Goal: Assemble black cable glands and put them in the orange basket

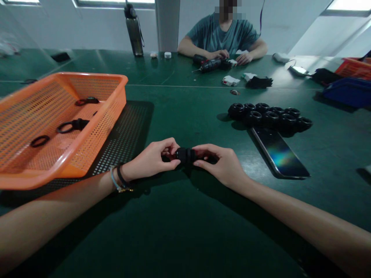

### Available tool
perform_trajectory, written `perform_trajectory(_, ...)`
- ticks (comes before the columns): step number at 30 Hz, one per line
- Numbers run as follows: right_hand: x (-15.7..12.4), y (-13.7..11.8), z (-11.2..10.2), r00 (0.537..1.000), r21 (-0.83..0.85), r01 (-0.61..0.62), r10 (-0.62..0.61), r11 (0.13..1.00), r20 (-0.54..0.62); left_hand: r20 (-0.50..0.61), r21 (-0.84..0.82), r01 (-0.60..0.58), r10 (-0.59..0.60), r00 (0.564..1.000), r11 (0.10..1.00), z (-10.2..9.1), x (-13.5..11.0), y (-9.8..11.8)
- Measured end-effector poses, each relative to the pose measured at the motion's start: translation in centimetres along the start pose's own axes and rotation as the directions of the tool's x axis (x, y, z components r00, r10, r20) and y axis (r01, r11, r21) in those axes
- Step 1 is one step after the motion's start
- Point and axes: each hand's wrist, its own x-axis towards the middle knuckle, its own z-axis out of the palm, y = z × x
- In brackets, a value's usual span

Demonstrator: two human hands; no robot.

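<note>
Both my hands meet just above the green table point(185, 231) and pinch a small black threaded fitting point(185, 155) between them. My left hand point(153, 158), with bands on the wrist, grips its left end with closed fingers. My right hand point(222, 164) holds the right end, fingers curled round it. A cluster of several similar black round fittings point(269, 114) lies on the table to the right, beyond my right hand.
An orange mesh basket point(95, 127) with black rings inside stands at the left on a black perforated mat point(127, 131). A dark phone point(279, 152) lies right of my hands. Across the table a person point(222, 36) handles a black tool. A bottle point(133, 33) and a blue bin point(348, 90) stand farther off.
</note>
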Motion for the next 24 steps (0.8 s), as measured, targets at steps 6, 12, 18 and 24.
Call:
perform_trajectory(6,-0.03,-0.01,-0.04,1.000,-0.027,0.008,-0.008,1.000,-0.001,-0.004,0.003,-0.006,0.006,1.000,1.000,0.04,0.03,0.06)
perform_trajectory(12,0.01,-0.11,-0.13,1.000,-0.037,0.005,-0.004,0.999,0.006,-0.010,0.009,-0.001,0.001,1.000,1.000,0.00,0.03,0.17)
perform_trajectory(18,0.02,-0.34,-0.25,1.000,-0.034,-0.003,0.004,0.999,0.021,-0.005,0.017,-0.004,0.004,1.000,1.000,-0.01,0.03,0.28)
perform_trajectory(24,-0.11,-0.39,-0.35,0.999,-0.042,0.023,-0.022,0.999,0.027,-0.007,0.027,0.006,-0.006,1.000,1.000,-0.03,-0.02,0.31)
